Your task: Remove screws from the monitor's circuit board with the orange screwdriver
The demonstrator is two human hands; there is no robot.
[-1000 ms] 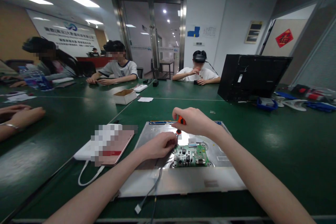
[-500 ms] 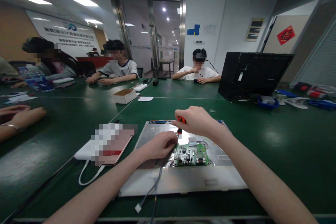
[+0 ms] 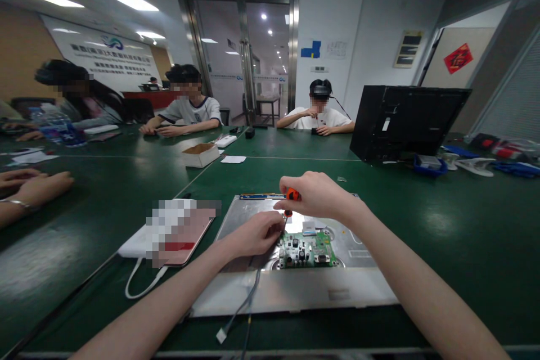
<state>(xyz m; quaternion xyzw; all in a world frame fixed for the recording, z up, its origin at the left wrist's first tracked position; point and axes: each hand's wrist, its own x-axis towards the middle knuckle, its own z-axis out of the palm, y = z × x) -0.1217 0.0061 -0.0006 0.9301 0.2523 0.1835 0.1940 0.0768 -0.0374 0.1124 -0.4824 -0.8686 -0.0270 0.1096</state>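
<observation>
An orange-and-black screwdriver [image 3: 292,194] stands nearly upright in my right hand [image 3: 316,194], whose fingers wrap round its handle. Its shaft runs down to the upper left corner of a green circuit board [image 3: 307,249]. Beside the shaft, my left hand [image 3: 261,233] is closed, thumb and fingertips pinched together at that corner; what they grip is hidden. The board lies on a silvery metal display panel [image 3: 295,288] flat on the table. Thin grey cables [image 3: 248,299] with a white plug come out below my left hand and hang over the panel's near edge.
Left of the panel lie a white power bank [image 3: 137,242] and a pink phone [image 3: 198,230], joined by a white cable. A small open box [image 3: 201,156] stands farther back. At right stands a black monitor casing [image 3: 405,124]. Several people sit round the green table [image 3: 455,236].
My right hand has turned slightly on the screwdriver, and more of the orange handle shows. My left hand stays at the board's corner.
</observation>
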